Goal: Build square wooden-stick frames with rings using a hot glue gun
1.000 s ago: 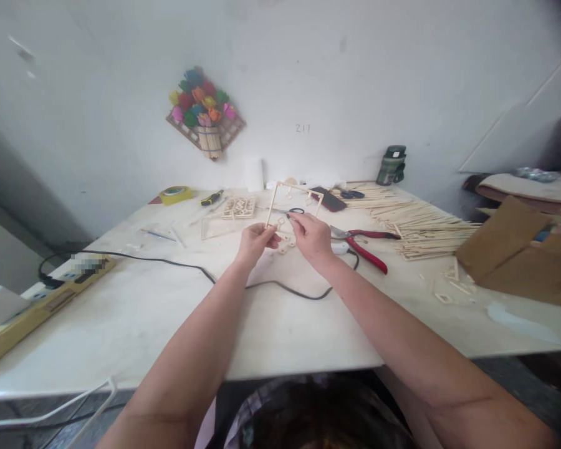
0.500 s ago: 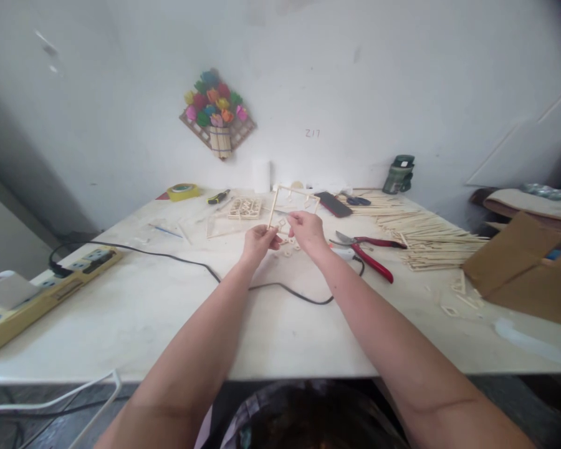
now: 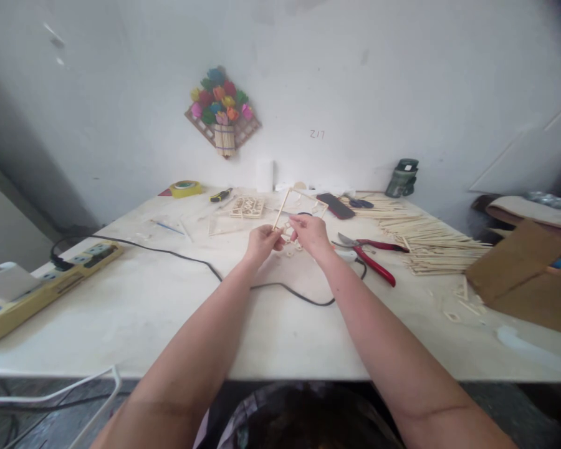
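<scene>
Over the middle of the white table, a thin wooden frame [image 3: 283, 206] is held up at a tilt. The fingers of my left hand [image 3: 262, 243] pinch its lower left corner. My right hand [image 3: 311, 235] is beside it, fingers pressed together around a thin, pointed tool [image 3: 282, 212] that looks like tweezers and reaches across the frame. Small light wooden pieces [image 3: 290, 253] lie just below my hands. A wooden lattice panel [image 3: 247, 206] rests on the table behind my left hand.
Red-handled pruning shears [image 3: 375, 267], a black cable [image 3: 290, 291] and a phone [image 3: 335, 206] lie near my hands. Thin sticks [image 3: 444, 249] and a cardboard box [image 3: 526, 274] are at the right. A yellow power strip [image 3: 65, 282] is at the left.
The view has shifted slightly. The wooden frame is tilted more to the right, with my left hand still on its corner and my right hand close beside it.
</scene>
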The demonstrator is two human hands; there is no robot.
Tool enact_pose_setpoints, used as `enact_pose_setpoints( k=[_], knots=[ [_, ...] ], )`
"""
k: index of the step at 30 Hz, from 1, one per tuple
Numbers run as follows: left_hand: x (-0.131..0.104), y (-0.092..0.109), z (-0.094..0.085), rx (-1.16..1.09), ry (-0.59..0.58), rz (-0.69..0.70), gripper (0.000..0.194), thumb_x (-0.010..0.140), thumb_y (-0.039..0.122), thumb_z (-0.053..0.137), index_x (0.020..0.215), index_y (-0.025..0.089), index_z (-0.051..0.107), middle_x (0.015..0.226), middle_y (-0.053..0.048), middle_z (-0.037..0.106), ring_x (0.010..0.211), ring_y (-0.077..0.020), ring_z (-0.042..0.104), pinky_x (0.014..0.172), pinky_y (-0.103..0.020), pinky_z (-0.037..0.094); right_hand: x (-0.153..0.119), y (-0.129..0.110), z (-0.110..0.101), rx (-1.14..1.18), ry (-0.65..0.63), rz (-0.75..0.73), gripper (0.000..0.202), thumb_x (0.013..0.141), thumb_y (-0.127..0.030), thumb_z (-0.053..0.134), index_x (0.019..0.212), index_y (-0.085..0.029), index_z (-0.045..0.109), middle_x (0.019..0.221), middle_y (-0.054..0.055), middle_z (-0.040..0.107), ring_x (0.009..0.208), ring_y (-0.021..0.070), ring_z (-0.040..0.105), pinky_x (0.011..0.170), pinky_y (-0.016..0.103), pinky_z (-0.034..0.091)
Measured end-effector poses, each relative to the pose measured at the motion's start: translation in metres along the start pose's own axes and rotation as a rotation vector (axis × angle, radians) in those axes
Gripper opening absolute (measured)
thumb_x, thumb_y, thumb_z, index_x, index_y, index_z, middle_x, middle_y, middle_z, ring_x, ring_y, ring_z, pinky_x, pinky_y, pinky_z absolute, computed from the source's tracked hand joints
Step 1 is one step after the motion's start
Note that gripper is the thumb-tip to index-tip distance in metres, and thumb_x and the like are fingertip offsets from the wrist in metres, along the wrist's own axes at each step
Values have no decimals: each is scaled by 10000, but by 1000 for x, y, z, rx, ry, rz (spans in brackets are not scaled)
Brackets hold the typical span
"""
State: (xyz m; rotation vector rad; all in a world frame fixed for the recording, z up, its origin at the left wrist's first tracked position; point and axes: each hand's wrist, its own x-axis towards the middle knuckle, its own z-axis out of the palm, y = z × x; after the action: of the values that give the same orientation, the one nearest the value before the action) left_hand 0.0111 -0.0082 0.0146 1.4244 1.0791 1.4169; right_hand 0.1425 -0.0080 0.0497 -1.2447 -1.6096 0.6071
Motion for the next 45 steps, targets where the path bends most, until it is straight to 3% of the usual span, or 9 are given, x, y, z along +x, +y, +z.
enact_pose_setpoints(
  k=[9,22,27,30,34,37,39,41,45],
  knots=[
    [1,-1,0,-25,-21,-9,316,649,426,626,609,123,544,527,-26,591,394,-89,508,428,-220,441,-2,0,-1,-93,-5,-86,272,757,-256,502,915,-133,687,465,-15,573,484,104,539,549,198,420],
    [0,-1,0,2,-17,-3,291,665,395,618,608,119,545,533,-30,592,396,-96,517,428,-223,437,-1,3,4,-88,17,-36,269,723,-241,527,912,-132,684,549,11,632,450,105,535,526,210,432],
    [0,0,0,2,-16,-6,283,670,390,613,613,121,545,530,-29,591,395,-97,516,426,-225,436,-2,4,5,-141,29,-82,264,739,-244,510,915,-150,682,615,17,660,459,105,545,564,219,443],
    [-1,2,-1,-19,-16,-4,284,667,388,620,608,121,543,530,-30,592,397,-93,513,433,-225,440,-5,-1,2,-217,110,-176,269,755,-247,492,937,-171,676,690,27,678,544,124,581,628,232,443],
    [-3,5,-3,-72,-15,-9,296,664,394,627,609,116,541,549,-48,608,407,-92,515,445,-228,446,-8,-6,-15,-311,322,-270,290,799,-306,435,909,-176,669,756,53,678,662,158,603,673,251,427],
    [-4,7,-4,-121,-21,-21,310,653,407,635,619,113,541,564,-51,617,414,-91,520,452,-230,453,-5,-1,-35,-351,487,-231,311,800,-317,421,916,-149,656,821,84,669,728,174,593,702,268,419],
    [-3,6,-5,-145,-21,-36,318,638,411,648,633,111,540,567,-47,617,413,-89,519,447,-225,452,-2,6,-47,-386,519,-148,311,783,-323,439,922,-144,652,860,98,662,775,187,584,719,283,413],
    [-3,6,-5,-163,-24,-54,325,626,412,659,641,111,537,570,-44,618,413,-88,520,443,-221,450,2,14,-55,-407,446,-19,314,771,-370,451,894,-167,657,857,86,662,774,188,578,686,282,412],
    [-2,3,-6,-181,-47,-85,337,618,417,667,648,111,530,566,-42,616,410,-85,521,439,-214,445,5,25,-57,-260,141,110,369,778,-443,417,700,-166,648,652,41,640,592,134,552,542,227,393]
  ],
)
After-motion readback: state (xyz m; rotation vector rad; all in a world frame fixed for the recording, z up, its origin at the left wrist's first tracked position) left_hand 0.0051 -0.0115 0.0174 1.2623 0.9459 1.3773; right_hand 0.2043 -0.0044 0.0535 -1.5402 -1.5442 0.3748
